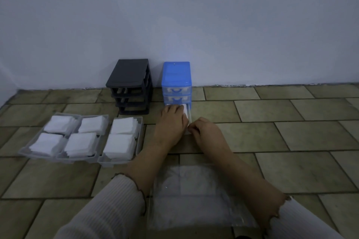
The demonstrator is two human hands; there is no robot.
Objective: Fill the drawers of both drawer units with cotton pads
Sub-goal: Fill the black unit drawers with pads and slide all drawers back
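Note:
A blue drawer unit [176, 75] stands against the wall with its two upper clear drawers pushed in. Its bottom drawer [188, 113] is pulled out toward me. My left hand [172, 122] lies flat on the white cotton pads [175, 105] inside that drawer. My right hand [202, 130] pinches the drawer's front edge. Left of the blue unit a dark grey drawer unit [130, 85] stands with its drawers out. Three grey drawers [81, 156] lie on the floor at the left, each holding stacks of white cotton pads [120, 144].
A clear plastic bag [194, 196] lies flat on the tiled floor between my forearms. The wall runs directly behind both units. Bare tiles stretch to the right of the blue unit.

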